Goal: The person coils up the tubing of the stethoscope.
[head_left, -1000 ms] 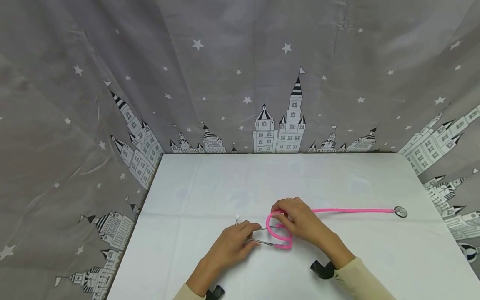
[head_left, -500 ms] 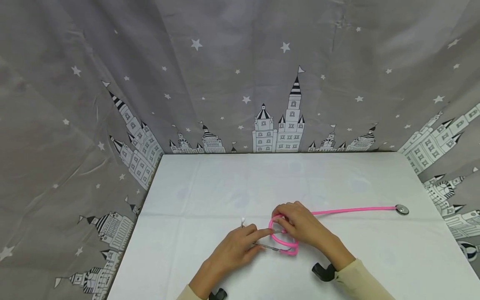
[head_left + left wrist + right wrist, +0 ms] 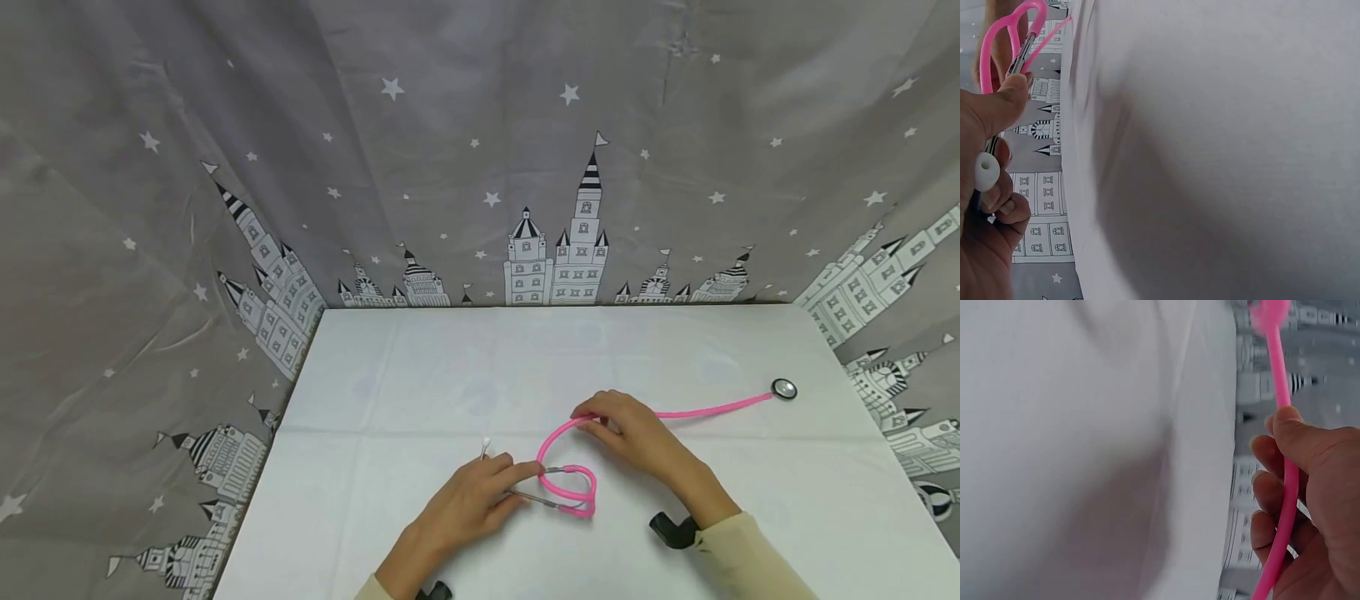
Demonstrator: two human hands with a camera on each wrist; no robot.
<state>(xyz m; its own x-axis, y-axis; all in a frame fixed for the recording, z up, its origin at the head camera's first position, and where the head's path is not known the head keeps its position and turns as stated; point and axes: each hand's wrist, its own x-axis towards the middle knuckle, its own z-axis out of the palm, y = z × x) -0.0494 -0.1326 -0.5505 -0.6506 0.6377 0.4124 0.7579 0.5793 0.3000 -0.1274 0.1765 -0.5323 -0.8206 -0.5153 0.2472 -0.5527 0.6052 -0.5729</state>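
Note:
A stethoscope with pink tubing (image 3: 551, 447) spans both hands. My left hand (image 3: 468, 496) grips its metal ear tubes (image 3: 534, 498); a white eartip (image 3: 986, 172) pokes out by the curled fingers in the left wrist view. Between the hands the tubing bends in a loop, its forked end joining the metal tubes. My right hand (image 3: 633, 433) pinches the tubing between thumb and fingers, and in the right wrist view the pink tube (image 3: 1279, 369) runs across the palm. Beyond that hand the tubing stretches right to the round chest piece (image 3: 783, 389).
A white-covered table (image 3: 420, 367) lies under the hands. Behind and beside it hangs a grey curtain (image 3: 450, 100) printed with castles and stars. A black wrist mount (image 3: 673, 531) sits at the right wrist, another (image 3: 435, 592) at the left.
My right hand has slid right and slightly up along the tubing, widening the loop. The chest piece has shifted up and left. My left hand moved slightly right earlier, still gripping the ear tubes.

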